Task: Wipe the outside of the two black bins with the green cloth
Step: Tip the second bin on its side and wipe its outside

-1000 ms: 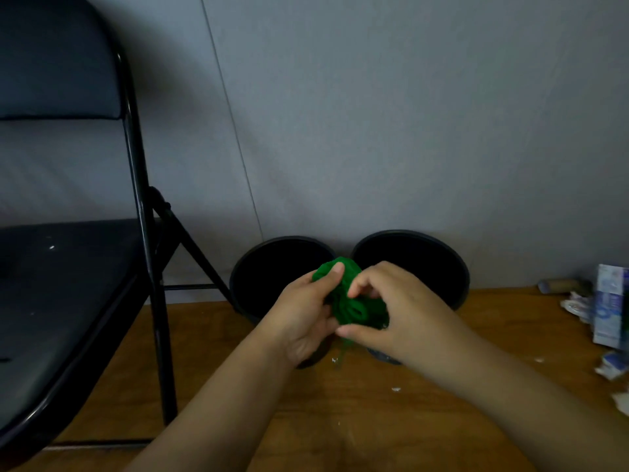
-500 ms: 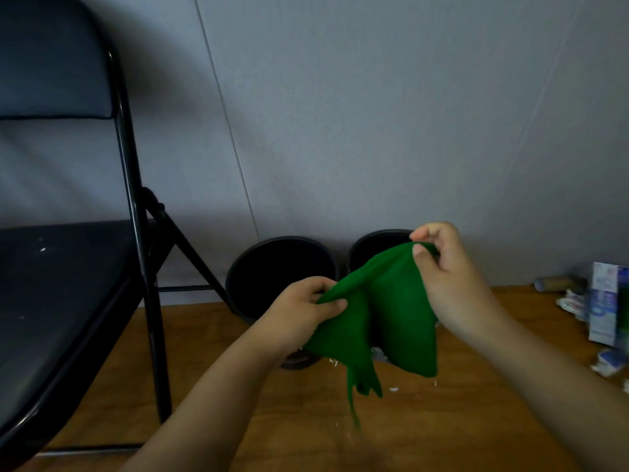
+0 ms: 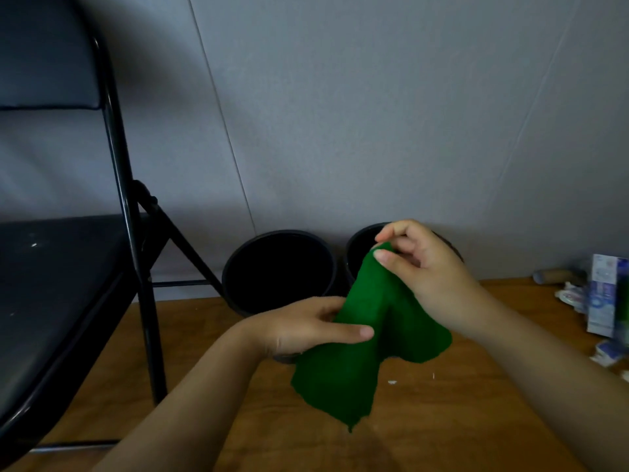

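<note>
The green cloth (image 3: 367, 335) is hanging open in the air in front of the two black bins, where a second ago it was bunched into a tight ball between both hands. The right hand (image 3: 432, 277) is pinching the cloth's top corner between thumb and forefinger, its other fingers loosely curled, and is holding it up in front of the right bin (image 3: 357, 247). The left hand (image 3: 306, 327) is gripping the cloth's left edge lower down, thumb lying flat across the fabric and fingers tucked behind it. The cloth's bottom corner is drooping to a point and is looking wet, though that is hard to confirm.

The left bin (image 3: 279, 270) is standing just beside the right one against the wall (image 3: 374, 114), between the folding chair (image 3: 102, 250) and the clutter of small packages (image 3: 606, 301) to the right of the bins. Neither bin is being touched, so the wiping is probably not yet begun; unfurling the cloth looks like preparation for folding it into a pad.

The packages are carrying print, but it is too blurred to read.
</note>
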`<action>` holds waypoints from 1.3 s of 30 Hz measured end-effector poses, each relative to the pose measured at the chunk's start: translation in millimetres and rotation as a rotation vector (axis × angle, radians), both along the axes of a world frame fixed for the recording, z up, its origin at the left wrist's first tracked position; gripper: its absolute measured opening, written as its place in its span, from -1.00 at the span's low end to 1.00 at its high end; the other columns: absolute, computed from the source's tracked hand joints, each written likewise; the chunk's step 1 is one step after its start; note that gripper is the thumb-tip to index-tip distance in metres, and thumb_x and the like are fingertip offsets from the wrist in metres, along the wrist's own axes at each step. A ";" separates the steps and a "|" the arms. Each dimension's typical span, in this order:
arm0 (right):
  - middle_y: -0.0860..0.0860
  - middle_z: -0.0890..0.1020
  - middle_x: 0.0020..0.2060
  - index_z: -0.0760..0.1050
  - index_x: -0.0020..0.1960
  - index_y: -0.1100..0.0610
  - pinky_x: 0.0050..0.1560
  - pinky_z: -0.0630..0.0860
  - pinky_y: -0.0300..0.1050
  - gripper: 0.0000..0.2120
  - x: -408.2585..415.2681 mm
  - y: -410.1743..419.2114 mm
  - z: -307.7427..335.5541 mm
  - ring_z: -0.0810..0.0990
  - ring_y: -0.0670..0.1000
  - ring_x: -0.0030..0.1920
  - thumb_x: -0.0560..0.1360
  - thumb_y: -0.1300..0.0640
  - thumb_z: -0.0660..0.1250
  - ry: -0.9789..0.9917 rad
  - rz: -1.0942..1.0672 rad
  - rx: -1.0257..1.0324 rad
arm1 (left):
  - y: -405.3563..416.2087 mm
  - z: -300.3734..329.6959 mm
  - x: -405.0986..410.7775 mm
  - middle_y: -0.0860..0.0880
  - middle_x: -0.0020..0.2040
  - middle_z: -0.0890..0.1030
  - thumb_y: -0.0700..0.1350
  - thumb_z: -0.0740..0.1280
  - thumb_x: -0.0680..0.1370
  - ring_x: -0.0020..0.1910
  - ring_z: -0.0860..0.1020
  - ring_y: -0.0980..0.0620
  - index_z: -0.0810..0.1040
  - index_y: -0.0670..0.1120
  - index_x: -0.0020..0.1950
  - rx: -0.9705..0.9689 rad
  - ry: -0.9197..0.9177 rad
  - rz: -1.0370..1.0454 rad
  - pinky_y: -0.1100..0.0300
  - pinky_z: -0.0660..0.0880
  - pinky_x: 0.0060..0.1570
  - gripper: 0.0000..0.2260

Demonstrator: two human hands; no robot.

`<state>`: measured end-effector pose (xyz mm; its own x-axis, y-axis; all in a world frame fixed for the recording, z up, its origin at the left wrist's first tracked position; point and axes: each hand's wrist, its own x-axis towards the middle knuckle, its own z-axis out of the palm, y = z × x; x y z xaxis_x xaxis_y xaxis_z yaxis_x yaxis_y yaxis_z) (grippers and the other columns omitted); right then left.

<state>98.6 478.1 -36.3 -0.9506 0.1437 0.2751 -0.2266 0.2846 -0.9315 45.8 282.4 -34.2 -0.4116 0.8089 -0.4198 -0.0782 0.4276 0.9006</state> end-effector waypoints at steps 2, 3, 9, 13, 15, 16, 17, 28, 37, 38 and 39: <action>-0.01 0.68 -0.07 0.49 -0.02 -0.04 0.03 0.53 -0.11 -0.83 -4.5 0.8 -0.8 0.65 -0.01 -0.04 0.54 0.24 0.34 -0.015 -0.023 -0.023 | 4.6 -3.0 1.7 -0.12 0.18 0.66 -0.17 0.32 0.60 0.07 0.67 -0.01 0.53 -0.12 0.28 0.075 -0.032 0.048 0.17 0.61 0.03 -0.75; 0.01 0.69 -0.07 0.50 -0.01 -0.02 0.05 0.54 -0.09 -0.84 -6.3 1.0 -0.8 0.66 0.00 -0.03 0.53 0.24 0.34 -0.016 -0.039 -0.039 | 6.4 -3.9 2.4 -0.11 0.13 0.68 -0.19 0.31 0.60 0.03 0.68 -0.01 0.56 -0.12 0.23 0.112 -0.051 0.084 0.17 0.61 0.00 -0.79; 0.09 0.70 0.01 0.52 0.23 0.12 -0.04 0.58 -0.09 -0.38 -9.7 21.5 -8.5 0.69 0.05 -0.02 0.43 -0.32 0.16 -0.414 -0.108 -0.363 | 16.0 3.7 10.0 -0.13 -0.01 0.71 -0.20 0.40 0.51 -0.09 0.69 -0.03 0.61 -0.13 0.14 0.398 -0.230 0.256 0.16 0.62 -0.11 -0.79; 0.16 0.64 0.15 0.59 0.21 0.13 0.11 0.51 0.13 -0.13 7.0 29.0 -18.2 0.64 0.18 0.13 0.40 -0.51 -0.08 -0.733 0.129 -0.798 | 19.6 16.3 6.6 -0.17 0.01 0.70 -0.20 0.40 0.49 -0.09 0.69 -0.06 0.62 -0.16 0.13 0.628 -0.297 0.417 0.11 0.64 -0.10 -0.78; 0.15 0.64 0.17 0.65 0.17 0.08 0.03 0.60 0.14 -0.17 12.1 27.2 -17.8 0.64 0.19 0.12 0.41 -0.51 -0.06 -0.696 0.140 -0.918 | 20.3 19.5 1.9 -0.15 0.01 0.70 -0.18 0.38 0.49 -0.07 0.69 -0.06 0.61 -0.15 0.13 0.682 -0.276 0.480 0.09 0.64 -0.09 -0.78; 0.17 0.62 0.19 0.65 0.16 0.10 0.00 0.61 0.14 -0.16 12.1 26.4 -16.4 0.63 0.20 0.14 0.42 -0.51 -0.06 -0.663 0.170 -0.970 | 19.5 19.9 -0.8 -0.15 0.02 0.70 -0.16 0.35 0.49 -0.05 0.69 -0.07 0.59 -0.16 0.17 0.690 -0.254 0.506 0.08 0.65 -0.06 -0.74; 0.19 0.60 0.21 0.63 0.18 0.13 0.01 0.61 0.15 -0.15 11.6 26.3 -14.5 0.61 0.22 0.17 0.43 -0.50 -0.05 -0.626 0.207 -1.028 | 17.9 18.7 -3.9 -0.17 0.05 0.69 -0.15 0.33 0.49 -0.02 0.68 -0.09 0.56 -0.18 0.21 0.691 -0.231 0.528 0.05 0.64 -0.02 -0.70; 0.09 0.58 0.26 0.42 0.38 0.10 0.19 0.55 0.08 -0.65 5.0 42.1 -14.3 0.58 0.09 0.24 0.64 0.04 0.14 -0.536 0.159 -0.684 | -15.7 -4.5 -28.7 -0.14 0.02 0.71 -0.11 0.26 0.62 -0.01 0.70 -0.05 0.56 -0.18 0.19 0.262 0.207 0.538 0.13 0.64 -0.13 -0.78; 0.09 0.66 0.10 0.52 0.23 0.17 0.22 0.52 0.10 -0.72 -6.4 35.6 -24.2 0.65 0.07 0.11 0.55 0.09 0.32 -0.406 -0.160 -0.413 | -14.6 -19.0 -34.6 -0.04 0.03 0.71 -0.10 0.31 0.61 0.02 0.68 0.08 0.61 -0.13 0.15 0.204 0.274 0.683 0.19 0.63 0.02 -0.82; 0.13 0.66 0.08 0.51 0.20 0.18 0.20 0.54 0.11 -0.73 -7.4 34.6 -22.7 0.66 0.09 0.07 0.53 0.13 0.35 -0.382 -0.207 -0.462 | -13.2 -20.4 -35.3 -0.04 0.05 0.70 -0.08 0.32 0.61 0.03 0.68 0.07 0.62 -0.12 0.16 0.198 0.256 0.715 0.19 0.63 0.03 -0.81; 0.15 0.65 0.07 0.48 0.18 0.14 0.17 0.55 0.13 -0.73 -8.9 34.7 -22.4 0.66 0.11 0.05 0.50 0.15 0.39 -0.360 -0.265 -0.500 | -12.0 -22.0 -36.2 -0.04 0.06 0.70 -0.07 0.34 0.60 0.04 0.68 0.05 0.62 -0.12 0.16 0.196 0.221 0.752 0.16 0.63 0.05 -0.80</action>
